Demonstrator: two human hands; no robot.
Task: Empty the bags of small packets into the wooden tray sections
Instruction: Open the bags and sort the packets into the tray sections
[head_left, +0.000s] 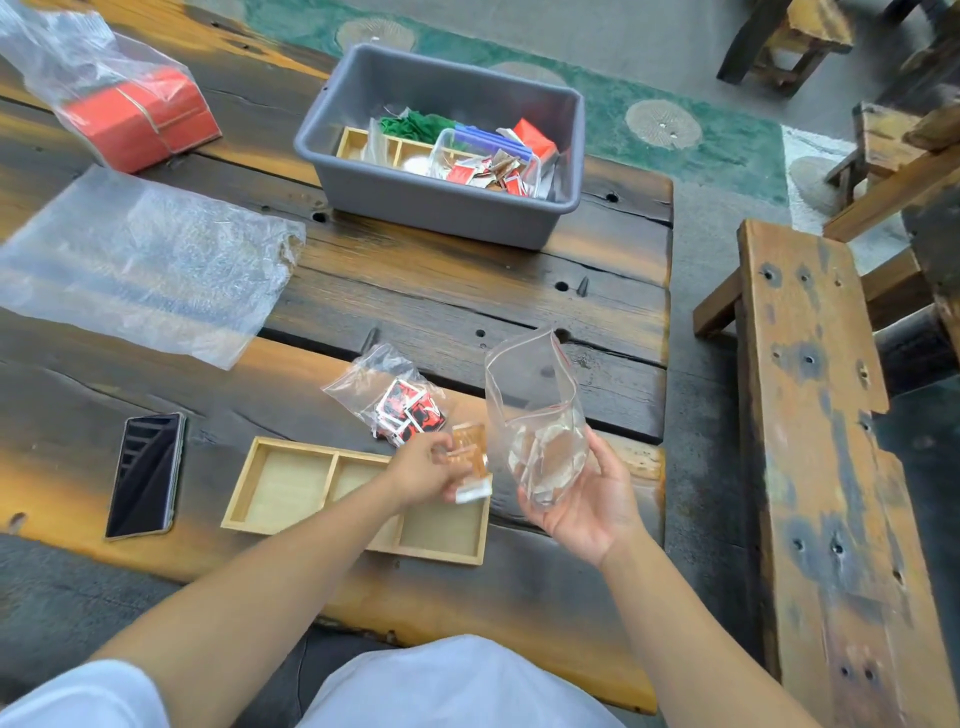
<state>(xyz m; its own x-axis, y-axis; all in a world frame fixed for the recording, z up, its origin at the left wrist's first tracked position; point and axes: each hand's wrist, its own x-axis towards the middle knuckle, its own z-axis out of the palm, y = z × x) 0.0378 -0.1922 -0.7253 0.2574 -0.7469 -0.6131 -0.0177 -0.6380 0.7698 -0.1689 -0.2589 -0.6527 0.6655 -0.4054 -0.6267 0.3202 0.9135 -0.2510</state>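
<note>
The left hand hovers over the wooden tray, its fingers curled round a small stack of amber packets with a white edge at the bottom. The stack hangs above the tray's right-hand section. The left forearm crosses the middle section and hides most of it; the left section is in plain view.

The right hand is just beside the tray's right end, palm up, its fingers cupped round the lower part of a clear zip bag. The bag stands upright with its red-edged mouth gaping. It looks nearly empty, though creases and glare make its bottom hard to read.

On the worktop, just beyond the tray's far edge, lies a second clear bag filled with red and black packets. A dark phone lies face up left of the tray, near it but apart. Further left and back a large crumpled plastic sheet is spread flat, and behind it a red box sits inside a loose plastic bag.

At the far edge stands a grey tub holding another wooden tray, loose red and white packets, something green and a clear container. A worn wooden bench runs along the right side, apart from the worktop.
</note>
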